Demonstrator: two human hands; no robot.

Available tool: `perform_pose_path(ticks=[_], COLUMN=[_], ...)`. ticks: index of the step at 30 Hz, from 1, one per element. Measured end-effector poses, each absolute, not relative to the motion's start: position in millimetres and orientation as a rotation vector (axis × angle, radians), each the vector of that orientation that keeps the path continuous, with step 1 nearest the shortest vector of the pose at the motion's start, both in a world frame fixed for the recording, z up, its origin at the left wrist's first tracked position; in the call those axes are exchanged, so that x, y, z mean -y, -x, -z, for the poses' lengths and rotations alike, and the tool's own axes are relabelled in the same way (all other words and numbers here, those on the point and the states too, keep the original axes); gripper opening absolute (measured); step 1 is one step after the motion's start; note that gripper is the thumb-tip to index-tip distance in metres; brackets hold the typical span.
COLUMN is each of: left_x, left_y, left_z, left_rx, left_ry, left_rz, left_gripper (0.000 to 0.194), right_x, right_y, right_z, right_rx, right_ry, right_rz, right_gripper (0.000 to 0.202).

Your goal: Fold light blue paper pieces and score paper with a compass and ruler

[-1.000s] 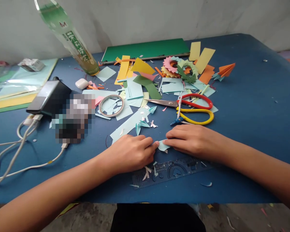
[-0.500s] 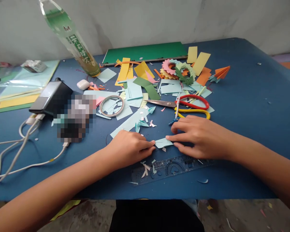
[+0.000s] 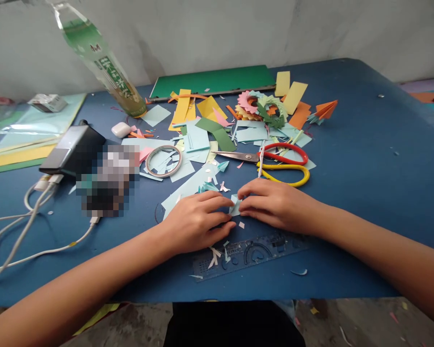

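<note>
A small folded piece of light blue paper [image 3: 235, 206] stands between my hands on the blue table. My right hand [image 3: 280, 205] pinches its right edge, fingers bent. Against its left side rest the fingertips of my left hand [image 3: 200, 219], whose fingers are stretched out and thumb apart. Above my left hand lie small folded blue paper pieces [image 3: 208, 186] and a long light blue strip [image 3: 188, 185]. Scissors [image 3: 282, 156] with one red and one yellow handle lie beyond my right hand. A clear ruler [image 3: 249, 255] with paper scraps on it is in front.
A tape roll [image 3: 164, 161] lies among coloured paper scraps. Farther back are ring-shaped folded paper pieces [image 3: 262, 107], a green board [image 3: 217, 82] and a tilted-looking bottle [image 3: 104, 67]. A black device [image 3: 74, 147] with white cables [image 3: 32, 217] occupies the left.
The light blue paper was lying flat and wide between my fingers; now it looks narrower and raised. My right hand has moved left, and my left fingers have spread.
</note>
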State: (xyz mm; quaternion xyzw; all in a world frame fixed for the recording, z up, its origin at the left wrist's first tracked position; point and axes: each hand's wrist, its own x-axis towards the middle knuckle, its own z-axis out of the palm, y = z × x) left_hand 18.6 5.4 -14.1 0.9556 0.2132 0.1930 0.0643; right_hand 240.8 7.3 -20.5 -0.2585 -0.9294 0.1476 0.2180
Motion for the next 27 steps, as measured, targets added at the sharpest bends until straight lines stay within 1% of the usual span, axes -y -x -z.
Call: perform_pose_path(ticks=[4, 10, 16, 27], left_x=[-14, -15, -16, -14], left_y=[-13, -11, -10, -9], left_z=[11, 14, 18, 17], left_rx=[-0.456, -0.403, -0.389, -0.426], left_ry=[-2.858, -2.852, -2.844, -2.809], left_rz=[-0.541, -0.564, -0.583, -0.543], left_gripper=[0.017, 0.017, 0.017, 0.02], right_x=[-8, -8, -10, -9], right_y=[-233, -225, -224, -219], right_z=[23, 23, 22, 25], right_rx=[2.495, 2.447, 2.466, 2.524], right_ry=[0.784, 0.925, 1.054, 1.113], right_rz=[-0.501, -0.596, -0.532, -0.389], right_gripper=[0.013, 0.011, 0.016, 0.016])
